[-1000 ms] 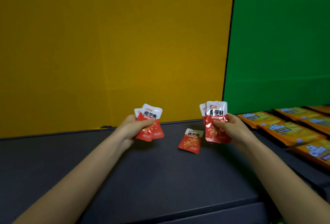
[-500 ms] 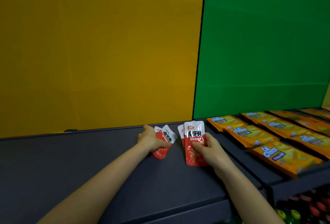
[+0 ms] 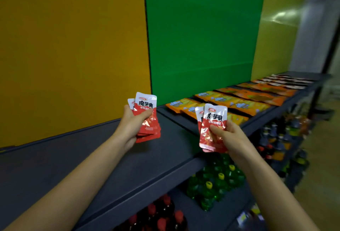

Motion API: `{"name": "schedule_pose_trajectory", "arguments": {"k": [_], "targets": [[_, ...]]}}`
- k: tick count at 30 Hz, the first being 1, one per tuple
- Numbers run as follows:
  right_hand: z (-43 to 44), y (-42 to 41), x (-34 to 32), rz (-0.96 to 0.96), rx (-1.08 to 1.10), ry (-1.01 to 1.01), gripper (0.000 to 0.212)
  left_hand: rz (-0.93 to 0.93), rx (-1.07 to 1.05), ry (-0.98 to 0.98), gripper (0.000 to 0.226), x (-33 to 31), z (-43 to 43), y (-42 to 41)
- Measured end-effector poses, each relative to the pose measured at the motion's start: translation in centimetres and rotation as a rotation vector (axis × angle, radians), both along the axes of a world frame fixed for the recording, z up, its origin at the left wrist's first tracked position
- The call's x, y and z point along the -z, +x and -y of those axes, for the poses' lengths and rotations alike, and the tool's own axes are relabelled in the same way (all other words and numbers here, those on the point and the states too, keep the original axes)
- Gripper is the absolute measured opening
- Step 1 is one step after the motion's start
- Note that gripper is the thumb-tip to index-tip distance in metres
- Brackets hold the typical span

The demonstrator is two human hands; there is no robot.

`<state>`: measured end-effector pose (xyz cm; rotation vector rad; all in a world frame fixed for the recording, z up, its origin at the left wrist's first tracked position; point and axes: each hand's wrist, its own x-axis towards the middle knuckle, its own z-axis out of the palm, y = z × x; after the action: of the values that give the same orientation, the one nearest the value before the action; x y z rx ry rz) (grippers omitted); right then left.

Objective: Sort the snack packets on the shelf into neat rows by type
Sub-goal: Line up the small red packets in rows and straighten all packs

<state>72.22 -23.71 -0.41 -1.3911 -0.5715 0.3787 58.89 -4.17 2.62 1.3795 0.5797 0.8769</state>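
Above the dark grey shelf (image 3: 92,157), you hold two small stacks of red-and-white snack packets upright, one in each hand, with their white tops up. Your left hand (image 3: 131,125) grips the left stack (image 3: 147,112), thumb curled across the red front and the other fingers hidden behind it. Several packets are fanned slightly at the bottom, and one more white top peeks out on the left. This stack sits in front of the seam where the yellow back panel (image 3: 73,46) meets the green back panel (image 3: 202,28). Your right hand (image 3: 230,136) pinches the right stack (image 3: 211,127) the same way, thumb pressed on the front and fingers behind. At least two packets show there, the rear one offset to the left. This stack hangs over the front edge of the shelf, lower and nearer to you than the other, and the two are well apart. Behind the right stack, yellow-orange packets (image 3: 230,101) lie flat in rows on the shelf. Darker orange packets (image 3: 261,92) lie beyond them, and a far row of dark packets (image 3: 287,81) is too blurred to read. Below the shelf stand green bottles (image 3: 215,181) with yellow caps and dark bottles (image 3: 161,214) with red caps.
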Motion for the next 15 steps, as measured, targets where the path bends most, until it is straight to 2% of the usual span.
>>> {"name": "schedule_pose_trajectory", "arguments": {"k": [4, 8, 15], "targets": [[7.5, 2.7, 0.6, -0.043, 0.143, 0.003, 0.010, -0.021, 0.269, -0.039, 0.048, 0.2, 6.0, 4.9], [15.0, 5.7, 2.1, -0.083, 0.318, -0.001, 0.011, -0.026, 0.462, -0.005, 0.041, 1.8, 13.1, 10.4], [26.0, 12.5, 5.0, -0.129, 0.509, -0.028, 0.012, -0.078, 0.620, 0.059, 0.022, 5.9, 23.0, 20.7]]}}
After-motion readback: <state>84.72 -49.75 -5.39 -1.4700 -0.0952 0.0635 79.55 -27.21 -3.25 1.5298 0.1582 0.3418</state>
